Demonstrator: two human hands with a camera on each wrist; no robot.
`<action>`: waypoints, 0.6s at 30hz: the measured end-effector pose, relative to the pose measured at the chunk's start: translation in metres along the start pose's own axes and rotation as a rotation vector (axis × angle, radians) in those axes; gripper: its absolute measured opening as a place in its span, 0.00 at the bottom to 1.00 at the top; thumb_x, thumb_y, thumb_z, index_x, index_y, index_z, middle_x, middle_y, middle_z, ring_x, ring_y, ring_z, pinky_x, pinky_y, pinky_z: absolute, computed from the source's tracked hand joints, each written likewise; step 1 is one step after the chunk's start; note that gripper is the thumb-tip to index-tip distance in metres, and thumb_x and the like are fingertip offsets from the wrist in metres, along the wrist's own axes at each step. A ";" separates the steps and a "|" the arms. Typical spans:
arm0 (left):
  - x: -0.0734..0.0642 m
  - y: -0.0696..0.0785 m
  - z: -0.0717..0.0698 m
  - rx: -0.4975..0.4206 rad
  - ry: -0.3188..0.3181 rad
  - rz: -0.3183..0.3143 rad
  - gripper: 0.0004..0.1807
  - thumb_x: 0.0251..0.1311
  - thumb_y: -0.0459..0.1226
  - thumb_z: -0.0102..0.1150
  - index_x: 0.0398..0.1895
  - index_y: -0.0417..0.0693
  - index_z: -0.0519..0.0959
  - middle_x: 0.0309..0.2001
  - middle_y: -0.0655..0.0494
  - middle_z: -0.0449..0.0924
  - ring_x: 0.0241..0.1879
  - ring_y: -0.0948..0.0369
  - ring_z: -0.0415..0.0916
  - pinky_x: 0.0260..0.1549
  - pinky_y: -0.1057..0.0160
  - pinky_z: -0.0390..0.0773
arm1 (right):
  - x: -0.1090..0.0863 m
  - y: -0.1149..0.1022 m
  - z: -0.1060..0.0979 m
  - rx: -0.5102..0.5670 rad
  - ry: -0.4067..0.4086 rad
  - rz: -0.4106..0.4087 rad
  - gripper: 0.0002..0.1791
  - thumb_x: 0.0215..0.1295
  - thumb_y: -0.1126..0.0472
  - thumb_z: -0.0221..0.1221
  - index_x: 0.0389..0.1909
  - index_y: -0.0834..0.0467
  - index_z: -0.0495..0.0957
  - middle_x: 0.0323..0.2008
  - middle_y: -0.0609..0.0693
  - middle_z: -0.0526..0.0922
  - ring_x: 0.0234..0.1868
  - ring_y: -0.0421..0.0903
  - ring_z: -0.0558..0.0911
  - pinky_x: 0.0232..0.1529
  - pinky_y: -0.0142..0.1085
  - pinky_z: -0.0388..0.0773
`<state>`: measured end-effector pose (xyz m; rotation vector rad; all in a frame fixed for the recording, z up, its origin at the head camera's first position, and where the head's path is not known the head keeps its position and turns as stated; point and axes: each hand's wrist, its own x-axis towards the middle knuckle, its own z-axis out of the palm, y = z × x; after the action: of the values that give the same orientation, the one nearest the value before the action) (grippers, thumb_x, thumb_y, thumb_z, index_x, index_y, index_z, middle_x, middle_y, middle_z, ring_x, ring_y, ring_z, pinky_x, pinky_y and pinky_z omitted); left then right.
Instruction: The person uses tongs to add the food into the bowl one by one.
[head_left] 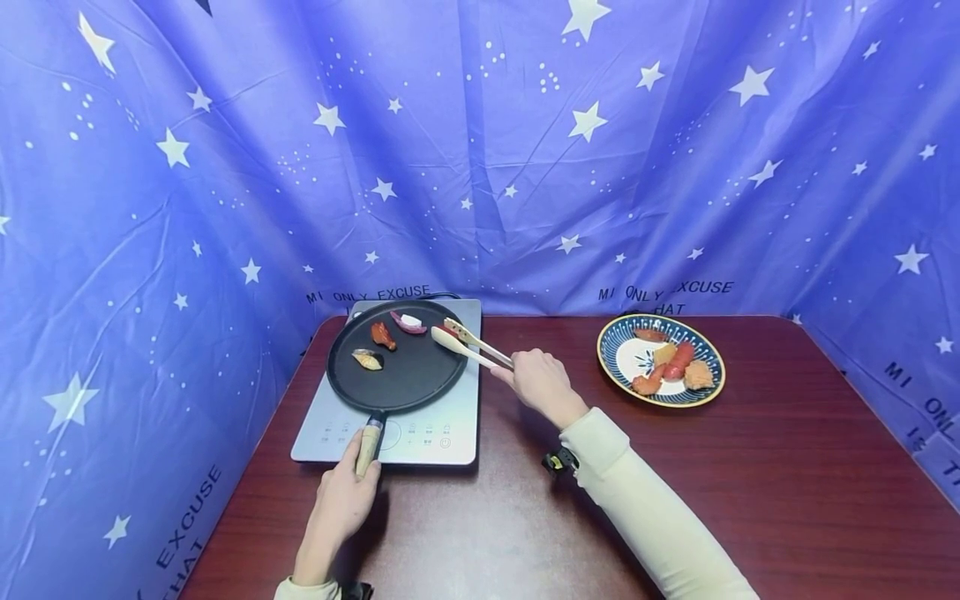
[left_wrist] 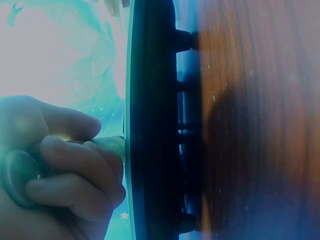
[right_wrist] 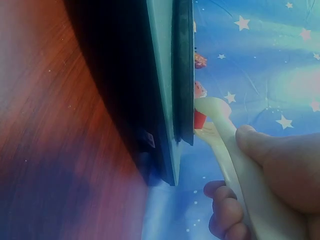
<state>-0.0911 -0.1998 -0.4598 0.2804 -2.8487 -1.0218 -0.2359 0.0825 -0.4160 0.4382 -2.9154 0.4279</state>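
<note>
curling round the tongs [head_left: 472, 354], the right hand's [head_left: 542, 385] fingers held them with the tips at the pan's right side. a red piece [right_wrist: 199, 120] showed between the tips; whether they pinched it, one could not tell. the left hand's [head_left: 345, 496] fingers wrapped the handle [head_left: 366, 452], which pointed toward the person. in the pan [head_left: 405, 375], a wing [head_left: 383, 336] lay between an onion slice [head_left: 408, 323] and a pale piece [head_left: 367, 359]. the pan sat on a cooktop [head_left: 318, 437]. well apart to the right, a plate [head_left: 611, 367] bore a sausage [head_left: 680, 360] and other food on the table [head_left: 787, 467]. behind hung a starry blue curtain [head_left: 480, 150].
</note>
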 end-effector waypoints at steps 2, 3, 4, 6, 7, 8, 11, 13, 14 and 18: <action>0.000 0.000 0.000 -0.004 0.001 0.001 0.32 0.62 0.40 0.51 0.70 0.43 0.60 0.39 0.36 0.80 0.27 0.52 0.73 0.32 0.46 0.72 | 0.004 -0.002 0.000 -0.005 -0.008 0.007 0.25 0.63 0.40 0.55 0.17 0.55 0.71 0.14 0.51 0.70 0.16 0.52 0.73 0.17 0.45 0.68; 0.000 0.000 0.000 -0.005 0.003 0.003 0.32 0.62 0.40 0.51 0.70 0.43 0.61 0.39 0.36 0.80 0.27 0.52 0.73 0.32 0.46 0.72 | 0.005 -0.002 0.000 -0.005 -0.006 0.007 0.25 0.63 0.40 0.55 0.17 0.56 0.72 0.14 0.51 0.70 0.16 0.52 0.73 0.17 0.46 0.68; 0.000 0.000 0.000 -0.005 0.005 0.005 0.32 0.62 0.40 0.52 0.70 0.43 0.61 0.39 0.36 0.80 0.27 0.52 0.73 0.32 0.46 0.72 | 0.007 -0.003 0.000 -0.003 -0.004 0.007 0.25 0.63 0.40 0.55 0.17 0.56 0.72 0.14 0.51 0.70 0.17 0.52 0.73 0.17 0.46 0.69; 0.001 0.000 0.000 -0.005 0.008 0.008 0.32 0.62 0.40 0.52 0.69 0.43 0.61 0.39 0.36 0.80 0.27 0.52 0.73 0.32 0.46 0.72 | 0.010 -0.005 0.001 -0.004 0.000 0.006 0.25 0.63 0.40 0.56 0.16 0.56 0.72 0.14 0.52 0.71 0.17 0.53 0.74 0.17 0.46 0.69; 0.001 0.000 0.000 -0.005 0.009 0.008 0.32 0.62 0.40 0.52 0.69 0.43 0.61 0.39 0.35 0.80 0.28 0.52 0.74 0.32 0.46 0.72 | 0.012 -0.006 0.001 -0.004 0.001 0.005 0.26 0.63 0.40 0.56 0.16 0.56 0.72 0.15 0.52 0.71 0.17 0.53 0.75 0.17 0.46 0.69; 0.001 0.000 0.000 -0.006 0.009 0.007 0.32 0.62 0.40 0.52 0.69 0.43 0.61 0.39 0.35 0.80 0.28 0.52 0.74 0.33 0.46 0.72 | 0.013 -0.006 0.002 -0.005 -0.001 0.006 0.26 0.63 0.40 0.56 0.16 0.56 0.72 0.15 0.52 0.71 0.17 0.53 0.75 0.17 0.46 0.69; 0.001 0.001 0.000 -0.004 0.002 0.001 0.32 0.62 0.40 0.51 0.70 0.43 0.60 0.39 0.35 0.80 0.28 0.52 0.73 0.33 0.46 0.72 | 0.016 -0.008 0.004 -0.005 -0.014 0.020 0.26 0.63 0.39 0.55 0.16 0.56 0.73 0.15 0.53 0.72 0.18 0.53 0.76 0.17 0.46 0.69; 0.000 0.001 0.000 -0.004 -0.006 -0.006 0.32 0.62 0.40 0.51 0.70 0.43 0.60 0.40 0.35 0.80 0.28 0.52 0.73 0.33 0.47 0.72 | 0.018 -0.008 0.005 -0.006 -0.020 0.030 0.27 0.63 0.39 0.54 0.16 0.56 0.73 0.15 0.53 0.73 0.18 0.53 0.76 0.18 0.46 0.70; 0.000 0.001 0.000 -0.004 -0.009 -0.010 0.32 0.62 0.40 0.51 0.70 0.43 0.60 0.40 0.35 0.79 0.28 0.52 0.73 0.33 0.47 0.72 | 0.019 -0.008 0.006 -0.006 -0.021 0.033 0.27 0.63 0.39 0.54 0.16 0.56 0.73 0.16 0.54 0.73 0.19 0.54 0.76 0.18 0.46 0.70; 0.000 0.000 0.000 -0.003 -0.009 -0.013 0.32 0.62 0.40 0.51 0.70 0.43 0.60 0.41 0.35 0.79 0.27 0.53 0.72 0.33 0.48 0.72 | 0.023 -0.010 0.007 -0.003 -0.013 0.045 0.27 0.64 0.39 0.54 0.16 0.57 0.74 0.17 0.55 0.74 0.20 0.55 0.77 0.19 0.47 0.71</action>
<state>-0.0911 -0.1997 -0.4593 0.2958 -2.8567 -1.0325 -0.2552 0.0655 -0.4156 0.3764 -2.9429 0.4287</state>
